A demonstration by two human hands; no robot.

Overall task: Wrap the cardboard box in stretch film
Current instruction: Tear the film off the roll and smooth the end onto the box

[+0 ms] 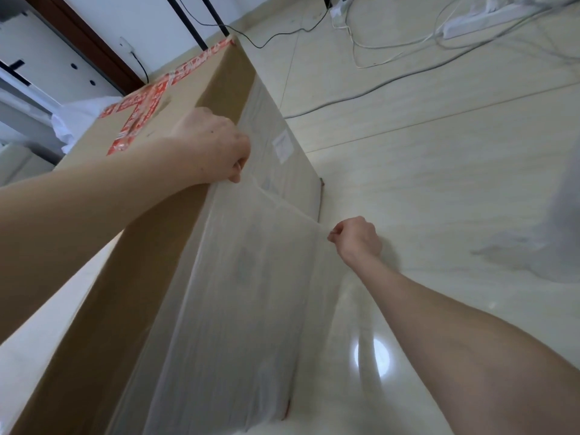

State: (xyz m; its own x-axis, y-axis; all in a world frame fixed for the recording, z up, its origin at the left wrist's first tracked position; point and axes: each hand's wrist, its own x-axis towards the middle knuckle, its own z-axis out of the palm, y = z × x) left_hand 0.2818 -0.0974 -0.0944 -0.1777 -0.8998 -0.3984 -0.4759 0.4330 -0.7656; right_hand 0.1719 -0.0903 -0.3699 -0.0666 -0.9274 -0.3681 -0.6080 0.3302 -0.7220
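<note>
The brown cardboard box (125,271) stands on the tiled floor (439,171), clear stretch film (244,293) over its right face. The left grip (210,146) pinches film at the top edge, the right grip (356,237) a drawn-out strand; I'd pull it taut, evenly.
</note>
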